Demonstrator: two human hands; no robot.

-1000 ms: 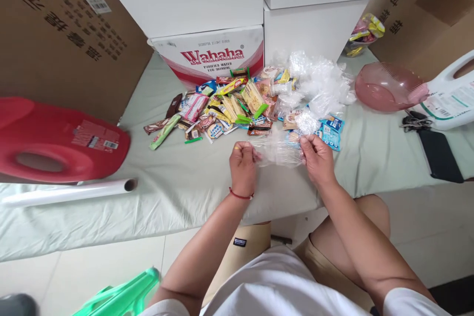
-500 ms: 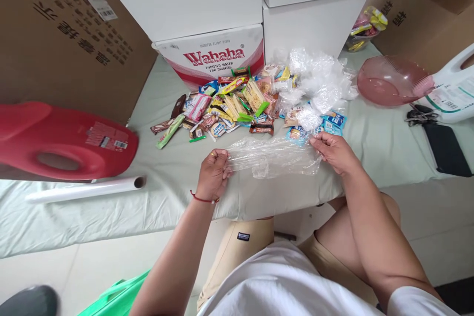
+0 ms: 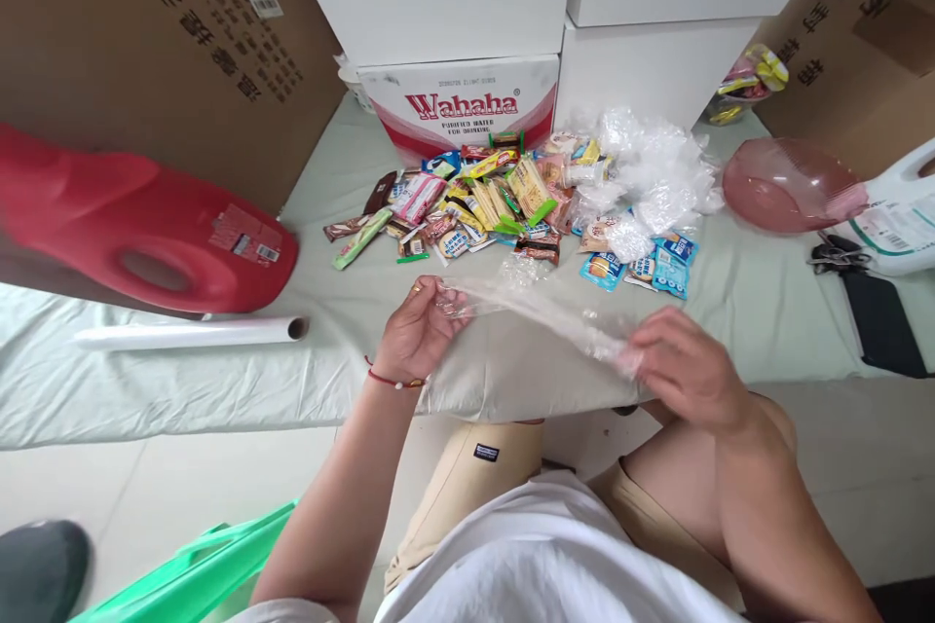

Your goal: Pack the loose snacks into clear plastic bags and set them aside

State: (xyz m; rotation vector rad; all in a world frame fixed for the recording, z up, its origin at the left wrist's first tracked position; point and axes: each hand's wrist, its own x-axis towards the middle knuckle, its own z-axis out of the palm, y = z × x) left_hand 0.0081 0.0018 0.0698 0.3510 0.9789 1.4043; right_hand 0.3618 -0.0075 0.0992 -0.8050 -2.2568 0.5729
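A clear plastic bag [image 3: 541, 313] is stretched between my two hands, gathered into a narrow band over the front of the cloth. My left hand [image 3: 422, 326], with a red string bracelet at the wrist, is closed on its left end. At the other end my right hand [image 3: 691, 368] grips the bag, its fingers slightly blurred. Just beyond lies a pile of wrapped snacks [image 3: 467, 204] in many colours. To its right is a heap of crumpled clear plastic [image 3: 657, 165], with blue snack packets [image 3: 672, 265] at its front edge.
A Wahaha carton [image 3: 467, 107] stands behind the snacks, under white boxes. On the left are a red jug [image 3: 168, 234] and a white roll [image 3: 190, 335]. A pink bowl [image 3: 789, 185], black keys [image 3: 840, 253], a black case [image 3: 885, 321] and a white jug [image 3: 898, 214] stand right.
My right hand has moved down and towards me, turning over. The bag has gone from a spread sheet to a narrow, slanting band. The camera view has shifted slightly.
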